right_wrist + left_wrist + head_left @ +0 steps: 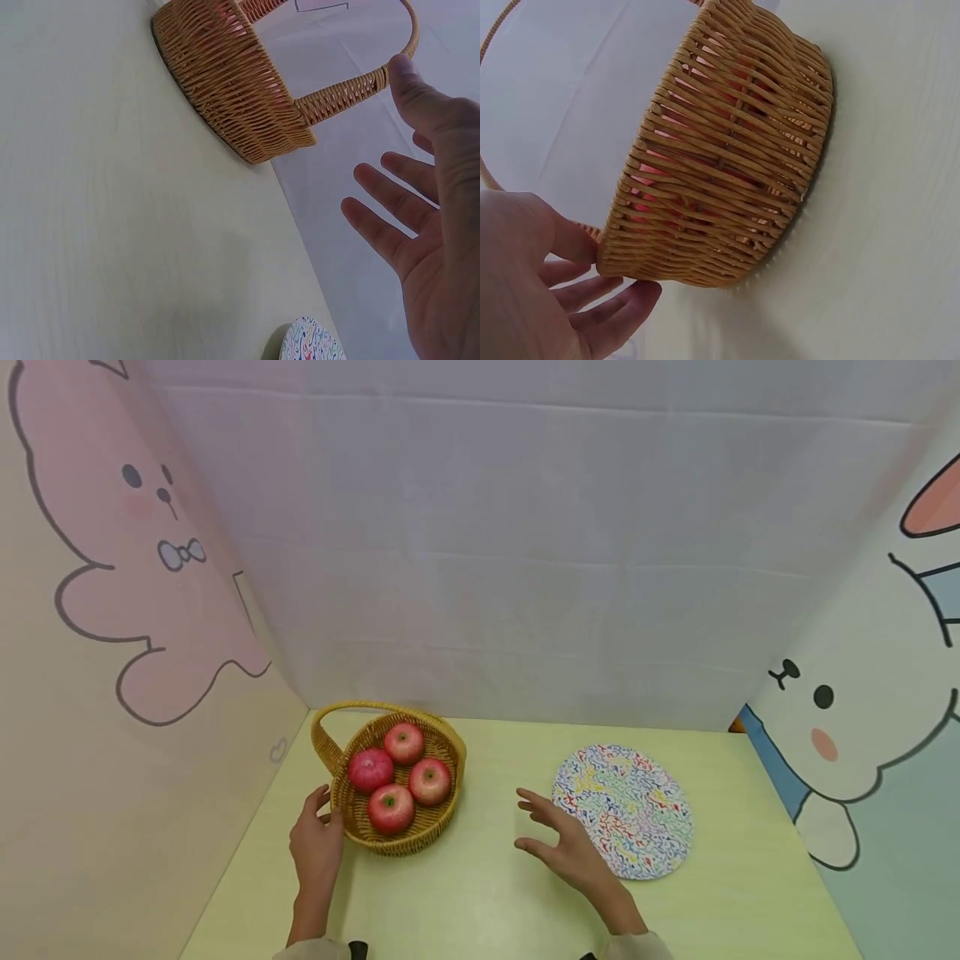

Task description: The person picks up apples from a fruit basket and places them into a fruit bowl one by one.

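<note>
A wicker basket [401, 842] with an arched handle stands at the left of the table. Inside are three red apples [391, 809] and a darker pink, round fruit [371, 770]. My left hand [317, 845] grips the basket's left side, thumb at the rim and fingers curled against the outer weave in the left wrist view. To the right of the basket, my right hand [566, 847] is held over the table with its fingers spread and nothing in them. A round board with a multicoloured squiggle pattern [626, 810] lies just beyond the right hand.
The pale yellow table [480, 893] meets a white cloth backdrop [480, 568] behind. Side panels with a pink cartoon animal [142, 552] on the left and a white one [855, 718] on the right close in the space.
</note>
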### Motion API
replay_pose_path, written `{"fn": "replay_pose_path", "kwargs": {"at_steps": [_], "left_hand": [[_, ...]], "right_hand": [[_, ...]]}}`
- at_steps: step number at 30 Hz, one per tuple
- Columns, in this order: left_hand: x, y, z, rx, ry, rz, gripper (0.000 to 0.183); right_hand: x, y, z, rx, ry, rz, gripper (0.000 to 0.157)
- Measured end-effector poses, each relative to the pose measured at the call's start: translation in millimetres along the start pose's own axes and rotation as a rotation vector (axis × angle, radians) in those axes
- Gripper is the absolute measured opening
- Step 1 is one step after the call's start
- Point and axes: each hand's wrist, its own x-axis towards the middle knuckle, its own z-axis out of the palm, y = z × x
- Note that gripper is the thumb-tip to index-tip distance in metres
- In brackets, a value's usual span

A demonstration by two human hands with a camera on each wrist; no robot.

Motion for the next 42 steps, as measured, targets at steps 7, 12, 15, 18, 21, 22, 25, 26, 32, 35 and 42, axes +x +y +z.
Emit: {"fn": "replay_pose_path", "kwargs": {"at_steps": [7, 12, 15, 18, 21, 22, 25, 26, 32, 35, 42], "left_hand": [[4.1, -4.1, 0.8, -0.07, -0.042, -0.077, 0.042], [10.1, -8.2, -5.2, -0.284, -0.166, -0.212, 0.043], [13.4, -9.8, -10.9, -0.378, -0.234, -0.294, 0.046], [15.1, -9.8, -14.6, -0.413, -0.273, -0.347, 0.048], [15.8, -10.6, -16.3, -0.431, -0.293, -0.382, 0.049], [16.4, -11.8, -16.3, -0.437, -0.3, -0.392, 0.05], [17.2, -13.8, -17.0, -0.448, -0.313, -0.412, 0.051], [17.4, -14.3, -17.3, -0.45, -0.31, -0.417, 0.05], [17.1, -13.4, -16.7, -0.45, -0.286, -0.415, 0.048], [17.2, -13.5, -15.8, -0.452, -0.297, -0.408, 0.049], [16.7, -14.3, -13.0, -0.439, -0.291, -0.403, 0.049]], "right_hand": [[3, -4, 7.5, -0.05, -0.028, 0.012, 0.072], [5, -5, 9.3, -0.08, -0.042, 0.032, 0.074], [7, -7, 9.4, -0.081, -0.047, 0.019, 0.073], [9, -9, 9.9, -0.07, -0.053, 0.016, 0.073], [10, -10, 11.9, -0.049, -0.053, 0.01, 0.073], [11, -11, 12.8, -0.04, -0.051, 0.004, 0.074], [14, -11, 17.1, -0.016, -0.047, -0.041, 0.073], [16, -11, 19.0, -0.016, -0.049, -0.059, 0.072], [26, -12, 33.1, -0.019, -0.069, -0.106, 0.067], [30, -12, 42.1, 0.001, -0.078, -0.14, 0.067], [42, -18, 62.1, 0.056, -0.104, -0.188, 0.065]]}}
